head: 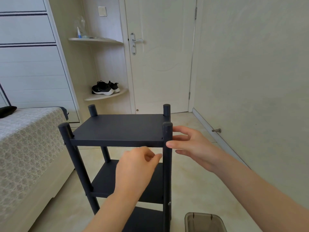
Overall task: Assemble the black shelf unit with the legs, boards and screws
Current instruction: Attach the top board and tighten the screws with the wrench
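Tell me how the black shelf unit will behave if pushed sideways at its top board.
The shelf unit looks tall and narrow, so it would probably tip rather than slide. Thin boards and slim legs suggest it lifts easily. Boards sit level, so likely rigid.

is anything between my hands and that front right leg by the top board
Nothing visible: the right hand is beside the front right leg, and the left hand is just left of it, below the top board.
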A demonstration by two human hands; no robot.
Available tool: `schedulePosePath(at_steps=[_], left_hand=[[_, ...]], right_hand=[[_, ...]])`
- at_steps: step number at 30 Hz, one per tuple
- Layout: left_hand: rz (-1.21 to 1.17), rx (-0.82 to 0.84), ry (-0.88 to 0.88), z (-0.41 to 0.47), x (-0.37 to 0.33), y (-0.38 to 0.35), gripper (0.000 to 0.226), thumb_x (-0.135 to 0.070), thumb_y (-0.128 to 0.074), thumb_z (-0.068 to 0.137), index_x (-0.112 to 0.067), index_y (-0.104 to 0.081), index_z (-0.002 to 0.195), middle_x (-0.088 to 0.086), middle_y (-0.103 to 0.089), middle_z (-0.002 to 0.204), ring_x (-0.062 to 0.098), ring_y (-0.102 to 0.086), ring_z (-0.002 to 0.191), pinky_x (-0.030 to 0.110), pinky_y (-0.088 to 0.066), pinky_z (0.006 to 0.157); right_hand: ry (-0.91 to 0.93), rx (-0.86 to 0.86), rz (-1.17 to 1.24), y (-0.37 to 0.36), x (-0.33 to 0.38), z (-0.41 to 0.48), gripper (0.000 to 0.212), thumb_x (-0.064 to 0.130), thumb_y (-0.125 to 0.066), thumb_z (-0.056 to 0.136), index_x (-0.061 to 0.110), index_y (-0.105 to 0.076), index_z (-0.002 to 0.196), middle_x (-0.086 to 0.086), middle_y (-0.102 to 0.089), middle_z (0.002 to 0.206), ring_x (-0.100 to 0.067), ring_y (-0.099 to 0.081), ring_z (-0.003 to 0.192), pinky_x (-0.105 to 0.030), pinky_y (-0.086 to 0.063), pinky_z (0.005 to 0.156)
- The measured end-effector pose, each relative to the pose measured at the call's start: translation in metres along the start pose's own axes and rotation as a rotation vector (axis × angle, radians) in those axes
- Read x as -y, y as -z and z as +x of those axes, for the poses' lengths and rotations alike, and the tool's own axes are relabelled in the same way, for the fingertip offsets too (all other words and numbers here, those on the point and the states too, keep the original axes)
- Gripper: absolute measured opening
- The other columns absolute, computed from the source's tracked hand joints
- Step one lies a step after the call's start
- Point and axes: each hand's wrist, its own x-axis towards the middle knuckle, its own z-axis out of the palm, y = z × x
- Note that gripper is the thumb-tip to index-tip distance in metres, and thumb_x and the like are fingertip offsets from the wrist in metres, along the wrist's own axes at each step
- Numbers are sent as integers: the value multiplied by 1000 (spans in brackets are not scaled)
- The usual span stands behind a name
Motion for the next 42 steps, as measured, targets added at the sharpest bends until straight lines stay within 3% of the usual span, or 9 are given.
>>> schedulePosePath(at_steps=[2,4,8,10,15,21,29,35,42], left_hand=[[112,-260,-231,-3,-5,3,22,-50,-71,84,-27,-71,84,-17,-65,69,3,-60,61,20,-51,57],[149,-410,-360,-3,-9,4,31,-52,-71,79,-23,-70,90,-13,-64,77,11,-57,74,25,-46,62],[197,-305,-310,2,-10,-5,56,-57,-73,75,-17,-69,113,-1,-66,114,24,-56,119,40,-42,103],[192,-253,-325,4,-12,-7,54,-55,-73,78,-18,-69,117,-1,-66,123,26,-50,134,48,-24,120],[158,-226,-291,11,-13,-10,56,-65,-51,87,-28,-66,127,-10,-63,134,17,-35,147,41,5,125],[218,-214,-288,9,-14,-11,60,-67,-41,92,-35,-55,142,-14,-52,148,14,-26,151,39,16,122],[160,-231,-335,10,-10,-8,56,-66,-47,93,-33,-62,136,-11,-59,142,17,-40,143,42,3,124],[60,-231,-338,14,-2,-5,54,-64,-51,84,-37,-65,130,-24,-53,136,6,-34,143,32,16,121],[0,-239,-353,21,11,3,64,-74,-43,79,-39,-66,127,-32,-46,132,-5,-30,136,32,13,122]], right_hand=[[-13,8,12,1,1,1,44,25,-81,79,35,-64,118,4,-74,110,-11,-66,110,-39,-48,101],[-19,10,33,0,1,2,42,27,-80,80,34,-65,118,3,-74,109,-12,-66,110,-42,-47,103],[-28,-4,43,-2,-1,2,39,28,-80,80,36,-66,115,3,-75,105,-13,-67,108,-43,-47,104],[-21,-1,39,-1,-1,1,38,28,-80,80,36,-67,115,3,-75,104,-12,-68,104,-42,-48,103],[-61,11,101,0,2,3,38,50,-69,83,31,-68,117,1,-73,111,-13,-71,99,-39,-51,98],[-137,58,317,3,4,5,53,56,-35,101,20,-67,123,-14,-69,119,-27,-66,112,-45,-48,103],[-148,71,424,2,6,3,59,57,-34,101,13,-68,120,-23,-67,119,-32,-69,105,-46,-53,98],[-135,97,417,-5,6,0,62,62,-36,97,15,-63,126,-17,-68,120,-25,-68,109,-45,-50,102],[-111,124,411,-6,6,-4,46,48,-43,101,14,-65,124,-12,-67,125,-28,-68,111,-50,-48,104]])
